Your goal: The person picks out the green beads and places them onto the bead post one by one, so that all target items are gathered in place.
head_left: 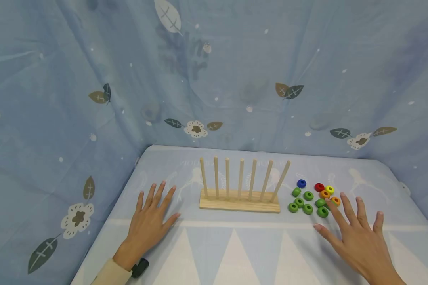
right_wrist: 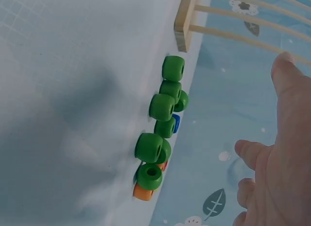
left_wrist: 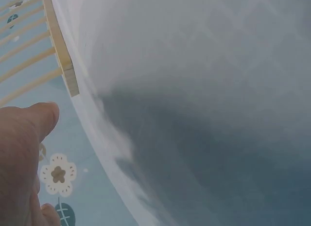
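Observation:
My left hand (head_left: pixel 149 221) is spread with straight fingers over the left of the table, holding nothing. On the right, my right hand (head_left: pixel 360 237) is also spread and holds nothing; its index fingertip overlaps the edge of a group of beads in the head view. Between the hands stands a wooden rack (head_left: pixel 239 204) with several bare upright pegs (head_left: pixel 241 179). Just right of it lie several green beads (head_left: pixel 308 209), a blue bead (head_left: pixel 301 183), a red bead (head_left: pixel 319 187), a yellow bead (head_left: pixel 329 190) and orange beads (head_left: pixel 325 194). Some green beads (right_wrist: pixel 161 107) show in the right wrist view.
A pale patterned cloth (head_left: pixel 207 253) covers the table. Blue cloth walls (head_left: pixel 235 79) with leaves and flowers rise behind it and at both sides. A dark strap (head_left: pixel 140 268) sits at the left wrist beside a cream sleeve (head_left: pixel 111 274).

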`<state>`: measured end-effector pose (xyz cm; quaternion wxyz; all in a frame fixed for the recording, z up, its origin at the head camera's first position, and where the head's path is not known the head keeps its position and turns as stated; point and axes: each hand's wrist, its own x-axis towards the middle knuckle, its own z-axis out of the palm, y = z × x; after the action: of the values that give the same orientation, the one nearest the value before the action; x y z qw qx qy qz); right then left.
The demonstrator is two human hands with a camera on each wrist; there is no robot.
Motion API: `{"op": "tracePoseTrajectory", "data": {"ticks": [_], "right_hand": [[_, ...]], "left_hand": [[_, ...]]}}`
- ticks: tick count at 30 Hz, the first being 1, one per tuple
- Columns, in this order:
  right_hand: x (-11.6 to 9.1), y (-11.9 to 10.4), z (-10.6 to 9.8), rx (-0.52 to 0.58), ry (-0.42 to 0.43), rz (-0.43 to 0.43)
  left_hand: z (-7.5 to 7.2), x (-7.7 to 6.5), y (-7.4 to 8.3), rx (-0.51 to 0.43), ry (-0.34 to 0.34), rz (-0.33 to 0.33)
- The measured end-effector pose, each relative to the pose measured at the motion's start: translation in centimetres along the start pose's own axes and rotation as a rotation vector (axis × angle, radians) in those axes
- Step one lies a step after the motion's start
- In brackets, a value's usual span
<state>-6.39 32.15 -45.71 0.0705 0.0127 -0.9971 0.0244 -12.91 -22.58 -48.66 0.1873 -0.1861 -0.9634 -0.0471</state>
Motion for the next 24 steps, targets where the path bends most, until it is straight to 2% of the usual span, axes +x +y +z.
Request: {"op": "tracePoseTrajectory", "data": {"ticks": [8,18,20,24], "right_hand": [[-0.08,-0.04,-0.28,-0.069,0.01,-0.003],[-0.19,0.09,-0.16,-0.105,0.027,-0.002],[-0.18,0.07,-0.09,-0.076,0.027,0.003],[-0.03,-0.01,-0.14,0.061,0.023,0.026]], "left_hand": [[0.02,0.24,-0.01,-0.003,-0.003,-0.004],[0.14,0.59,0.17,-0.008,0.007,0.005],[0.21,0.73,0.2,-0.008,-0.003,0.004],[0.3,1.02,0.45,-0.059,-0.064,-0.015]]}}
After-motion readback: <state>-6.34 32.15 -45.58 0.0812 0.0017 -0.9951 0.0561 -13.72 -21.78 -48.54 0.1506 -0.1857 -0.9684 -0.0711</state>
